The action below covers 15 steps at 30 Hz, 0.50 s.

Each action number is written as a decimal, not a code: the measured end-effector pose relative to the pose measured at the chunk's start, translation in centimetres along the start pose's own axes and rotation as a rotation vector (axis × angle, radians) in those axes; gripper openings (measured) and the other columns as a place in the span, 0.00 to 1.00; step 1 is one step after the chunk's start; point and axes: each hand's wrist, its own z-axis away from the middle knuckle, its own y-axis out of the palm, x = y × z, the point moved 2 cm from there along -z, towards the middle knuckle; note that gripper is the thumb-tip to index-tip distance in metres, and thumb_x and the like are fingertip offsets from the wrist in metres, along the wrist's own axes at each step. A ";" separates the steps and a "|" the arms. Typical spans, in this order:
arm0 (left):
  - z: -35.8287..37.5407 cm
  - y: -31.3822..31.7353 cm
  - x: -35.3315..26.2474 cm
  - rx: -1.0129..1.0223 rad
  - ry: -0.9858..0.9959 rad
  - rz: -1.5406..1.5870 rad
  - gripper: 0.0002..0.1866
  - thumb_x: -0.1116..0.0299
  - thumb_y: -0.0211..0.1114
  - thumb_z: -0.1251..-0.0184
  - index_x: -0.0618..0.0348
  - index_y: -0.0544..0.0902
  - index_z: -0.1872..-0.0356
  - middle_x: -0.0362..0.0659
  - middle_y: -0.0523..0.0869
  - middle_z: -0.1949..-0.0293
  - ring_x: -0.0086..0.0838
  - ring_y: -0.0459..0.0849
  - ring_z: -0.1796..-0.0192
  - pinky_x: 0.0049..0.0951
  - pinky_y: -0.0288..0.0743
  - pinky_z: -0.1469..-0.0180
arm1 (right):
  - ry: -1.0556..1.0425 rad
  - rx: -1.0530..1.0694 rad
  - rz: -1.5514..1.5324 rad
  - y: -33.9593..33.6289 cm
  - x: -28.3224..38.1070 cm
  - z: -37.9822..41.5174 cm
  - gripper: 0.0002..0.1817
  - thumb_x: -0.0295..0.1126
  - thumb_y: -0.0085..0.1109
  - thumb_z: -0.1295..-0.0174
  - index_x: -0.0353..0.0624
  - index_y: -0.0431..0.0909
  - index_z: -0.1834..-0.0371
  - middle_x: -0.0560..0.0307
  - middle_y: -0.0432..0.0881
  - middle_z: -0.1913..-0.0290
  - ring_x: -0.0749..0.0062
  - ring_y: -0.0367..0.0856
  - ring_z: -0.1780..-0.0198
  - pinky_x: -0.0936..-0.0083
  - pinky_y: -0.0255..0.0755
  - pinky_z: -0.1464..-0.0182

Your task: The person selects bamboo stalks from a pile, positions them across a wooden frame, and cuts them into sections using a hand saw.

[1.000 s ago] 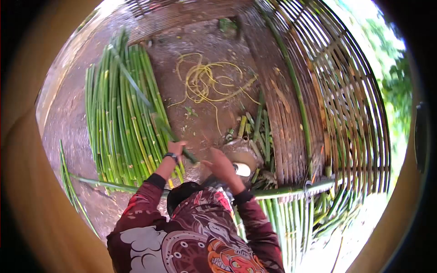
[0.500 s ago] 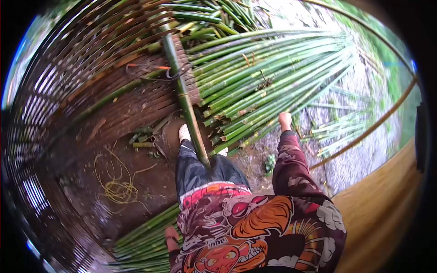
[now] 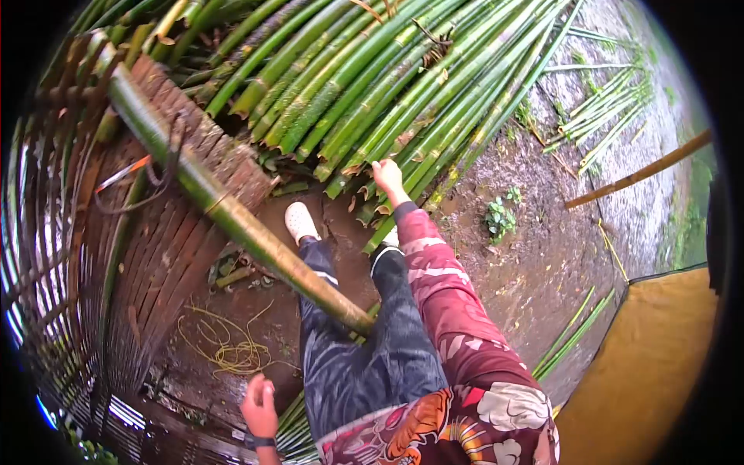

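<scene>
Nearest, the dark trousers [image 3: 372, 353] show below the patterned shirt [image 3: 426, 430]. The left hand [image 3: 260, 404], a dark watch [image 3: 260, 441] on its wrist, has its fingers loosely curled, thumb apart, with nothing visible in them; more green stalks [image 3: 296, 426] lie just beside it. A thick pole [image 3: 263, 248] slants from between the legs toward the upper left. Beyond the pale shoes [image 3: 301, 222], the right hand [image 3: 387, 178] is at the cut ends of the long green poles [image 3: 364, 85], fingers curled; whether they clamp one I cannot tell. Yellow twine [image 3: 236, 353] lies loosely coiled on the ground left of the legs, near a slatted panel [image 3: 167, 267]. Farther off, thinner stalks [image 3: 608, 101] lie at the upper right.
</scene>
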 end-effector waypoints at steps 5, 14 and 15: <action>-0.1 2.3 8.9 0.034 -0.158 0.056 0.15 0.77 0.59 0.22 0.67 0.79 0.38 0.42 0.89 0.60 0.24 0.86 0.55 0.26 0.80 0.48 | -0.470 -0.303 0.557 0.7 5.1 -1.5 0.25 0.43 0.66 0.33 0.38 0.74 0.40 0.39 0.77 0.42 0.42 0.82 0.43 0.48 0.79 0.43; -0.3 4.9 9.9 0.054 -0.231 0.098 0.14 0.73 0.58 0.20 0.66 0.77 0.40 0.48 0.91 0.58 0.29 0.91 0.60 0.26 0.83 0.58 | 0.443 -0.226 0.004 2.3 2.6 -6.1 0.45 0.47 0.75 0.42 0.37 0.57 0.30 0.34 0.77 0.37 0.37 0.84 0.42 0.53 0.81 0.41; -0.1 4.8 9.9 0.060 -0.229 0.091 0.14 0.73 0.58 0.20 0.66 0.77 0.40 0.48 0.91 0.58 0.29 0.91 0.60 0.26 0.83 0.58 | 0.484 -0.177 -0.053 1.9 2.6 -6.0 0.44 0.46 0.74 0.43 0.36 0.60 0.30 0.33 0.76 0.36 0.38 0.83 0.40 0.52 0.80 0.39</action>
